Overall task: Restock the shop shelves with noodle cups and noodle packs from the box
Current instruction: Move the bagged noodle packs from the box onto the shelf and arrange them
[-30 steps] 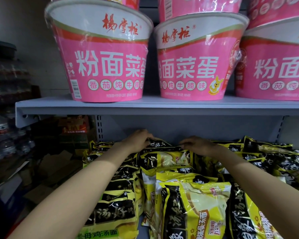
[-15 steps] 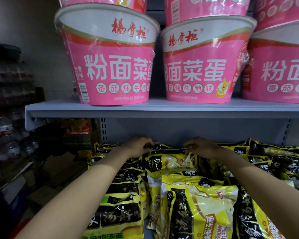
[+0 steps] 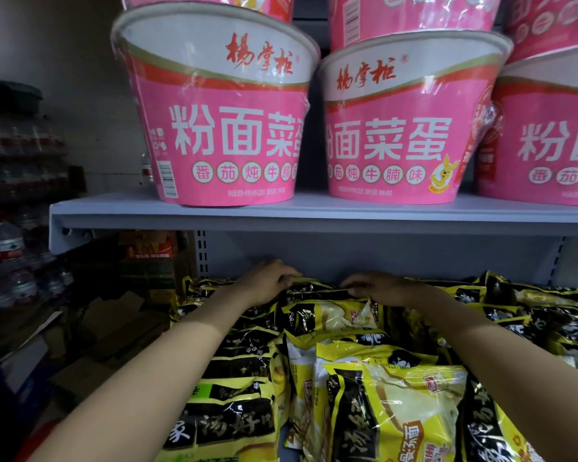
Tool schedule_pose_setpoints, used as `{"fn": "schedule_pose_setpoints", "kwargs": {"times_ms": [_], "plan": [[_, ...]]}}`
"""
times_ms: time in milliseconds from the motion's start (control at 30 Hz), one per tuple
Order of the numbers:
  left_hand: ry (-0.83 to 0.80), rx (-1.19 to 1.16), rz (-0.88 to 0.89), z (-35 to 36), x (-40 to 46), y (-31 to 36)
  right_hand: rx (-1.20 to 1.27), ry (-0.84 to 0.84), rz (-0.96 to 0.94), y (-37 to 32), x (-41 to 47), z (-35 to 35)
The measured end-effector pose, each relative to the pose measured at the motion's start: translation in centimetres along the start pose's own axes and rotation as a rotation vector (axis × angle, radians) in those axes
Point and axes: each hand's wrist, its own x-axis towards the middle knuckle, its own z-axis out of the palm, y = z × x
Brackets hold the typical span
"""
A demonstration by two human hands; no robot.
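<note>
Left hand (image 3: 267, 281): reaching to the back of the lower shelf, fingers curled down over the top edge of a rear noodle pack (image 3: 309, 290); whether it is pinching the wrapper or only pressing on it cannot be told. Right hand (image 3: 377, 288): lying just beside it, fingers bent onto the same pack edge, grip likewise unclear.

Noodle packs (image 3: 394, 418): yellow-and-black, standing in several front-to-back rows and filling the lower shelf, the nearest ones leaning toward the camera.

Noodle cups (image 3: 227, 141): pink, sitting in a row on the upper shelf (image 3: 314, 211), with more stacked on top of them.

Box: not appearing in view.

Step in hand, as judged: seating the rearmost pack against the back panel (image 3: 364, 255) and squaring its row.

Handling notes: wrappers are looking slippery and soft, so pressing evenly with both hands along the top seam is advisable, pushing straight back rather than down, to avoid crushing the noodles. Keeping the forearms lifted off the front rows is helping prevent those leaning packs from toppling forward. Pack faces should be staying upright and aligned with their neighbours.
</note>
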Motion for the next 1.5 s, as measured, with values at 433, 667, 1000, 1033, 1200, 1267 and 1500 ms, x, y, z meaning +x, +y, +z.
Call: {"fn": "schedule_pose_setpoints", "kwargs": {"times_ms": [433,667,1000,1033,1200,1267,1500], "plan": [[0.292,-0.177,-0.128,0.2,1.1,0.9,0.082,0.136,-0.035,1.2,-0.1,-0.3],[0.041,-0.062,-0.124,-0.3,1.1,0.1,-0.018,0.162,-0.055,0.9,0.4,-0.5],[0.025,-0.021,-0.114,-0.4,0.2,-0.1,-0.064,0.062,-0.022,0.4,1.8,-0.1],[0.028,-0.023,-0.114,-0.3,0.1,-0.2,-0.066,0.077,-0.024,0.5,1.9,0.0],[0.087,-0.001,-0.126,-0.1,0.1,-0.1,-0.062,0.172,-0.018,0.0,1.9,0.2],[0.117,-0.016,-0.122,-0.2,0.2,0.0,-0.067,0.198,-0.005,-0.1,1.9,0.1],[0.258,-0.191,-0.130,-0.1,0.5,-0.2,-0.024,0.240,0.063,-0.1,2.2,-0.2]]}}
